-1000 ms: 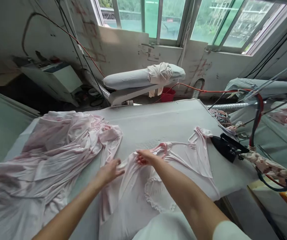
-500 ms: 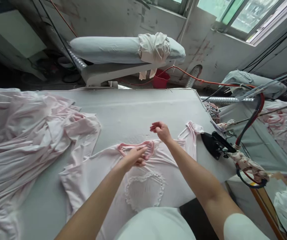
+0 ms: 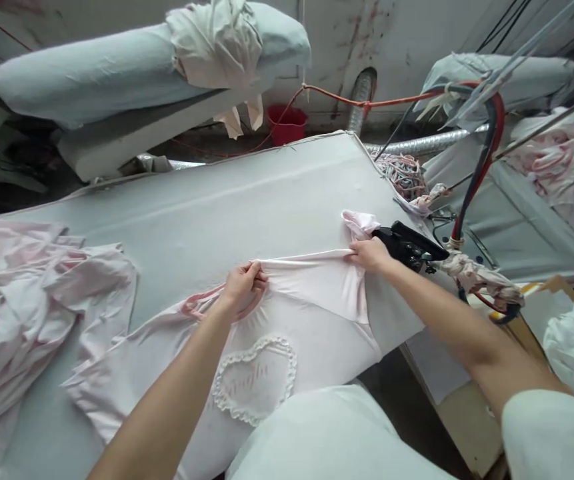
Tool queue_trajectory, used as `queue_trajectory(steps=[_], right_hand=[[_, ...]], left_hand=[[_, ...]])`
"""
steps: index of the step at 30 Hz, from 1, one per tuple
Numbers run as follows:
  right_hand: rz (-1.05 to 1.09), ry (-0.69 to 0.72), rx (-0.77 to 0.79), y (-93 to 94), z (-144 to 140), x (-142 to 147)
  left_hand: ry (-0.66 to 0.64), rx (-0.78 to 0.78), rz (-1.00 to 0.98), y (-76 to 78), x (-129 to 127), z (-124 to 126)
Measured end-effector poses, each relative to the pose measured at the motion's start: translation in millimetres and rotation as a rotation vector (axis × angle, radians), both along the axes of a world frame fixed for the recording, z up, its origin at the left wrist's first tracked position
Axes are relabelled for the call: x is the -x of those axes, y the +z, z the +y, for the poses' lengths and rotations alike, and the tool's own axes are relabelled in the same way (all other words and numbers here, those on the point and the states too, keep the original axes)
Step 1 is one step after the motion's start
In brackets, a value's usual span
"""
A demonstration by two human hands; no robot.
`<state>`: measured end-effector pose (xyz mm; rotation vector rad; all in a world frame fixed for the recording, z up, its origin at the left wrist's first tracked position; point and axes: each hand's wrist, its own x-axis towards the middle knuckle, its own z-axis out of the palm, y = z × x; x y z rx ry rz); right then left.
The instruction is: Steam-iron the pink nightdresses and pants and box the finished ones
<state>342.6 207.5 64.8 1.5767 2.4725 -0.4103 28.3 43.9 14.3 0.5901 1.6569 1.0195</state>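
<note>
Pink shirt (image 3: 311, 313) lies on the table (image 3: 247, 220) in my head view, upper edge pinched by the fingers of my left hand (image 3: 243, 285) at the collar (image 3: 251, 311) and right hand (image 3: 369, 255) at the sleeve (image 3: 359, 223), a red bucket (image 3: 287, 125), contents unclear, beyond the table, collar and long axis pointing toward its far edge.

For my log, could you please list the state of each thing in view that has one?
Shirt, spread, shoulder edge taut
Left hand, closed on shirt
Right hand, closed on shirt
Iron, set down, heat unclear
Garment pile, crumpled
Bucket, upright
Beige cloth, bunched
Strings, tangled
</note>
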Motion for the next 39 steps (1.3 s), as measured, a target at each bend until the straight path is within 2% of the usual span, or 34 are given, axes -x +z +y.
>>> queue_trajectory(steps=[2, 4, 6, 8, 9, 11, 13, 16, 19, 22, 25, 28, 31, 34, 36, 39], right_hand=[[0.124, -0.088, -0.204, -11.8, -30, 9], [0.308, -0.096, -0.29, -30.2, -85, 34], [0.456, 0.058, -0.225, -51.0, -151, 59], [0.512, 0.2, -0.117, -69.1, -208, 79], [0.52, 0.226, -0.078, -76.0, -228, 86], [0.522, 0.208, -0.038, -84.3, -250, 96], [0.544, 0.185, -0.028, -84.6, -251, 102], [0.601, 0.119, -0.015, -69.7, -240, 115], [0.562, -0.158, 0.161, -44.7, -231, 140], [0.482, -0.379, 0.367, -28.0, -227, 165], [0.524, -0.451, 0.372, -26.9, -232, 171], [0.616, -0.512, 0.293, -31.7, -243, 168], [0.605, -0.545, 0.286, -31.6, -248, 177], [0.464, -0.582, 0.378, -27.1, -236, 196], [0.389, -0.615, 0.397, -24.3, -224, 205], [0.413, -0.641, 0.361, -19.6, -214, 206]], left_hand=[[0.015, -0.023, 0.054, 0.8, -8, 0], [-0.01, -0.049, 0.134, 2.6, -11, -5], [-0.11, -0.067, 0.281, 4.8, -11, -16], [-0.223, -0.031, 0.516, 6.8, -11, -30], [-0.27, 0.003, 0.642, 7.3, -11, -36], [-0.344, 0.069, 0.846, 7.4, -12, -45], [-0.426, 0.066, 0.93, 6.2, -10, -47], [-0.542, 0.026, 0.82, 3.3, 1, -39], [-0.622, 0.014, 0.605, -0.3, 19, -32], [-0.622, 0.011, 0.601, -4.4, 29, -34], [-0.538, -0.015, 0.779, -5.9, 26, -40], [-0.632, -0.098, 0.897, -3.7, 22, -37], [-0.789, -0.051, 0.774, 0.5, 25, -25], [-0.888, 0.005, 0.571, 4.0, 33, -19], [-0.926, -0.066, 0.505, 4.5, 40, -21], [-0.966, -0.408, 0.535, -0.9, 54, -28]])
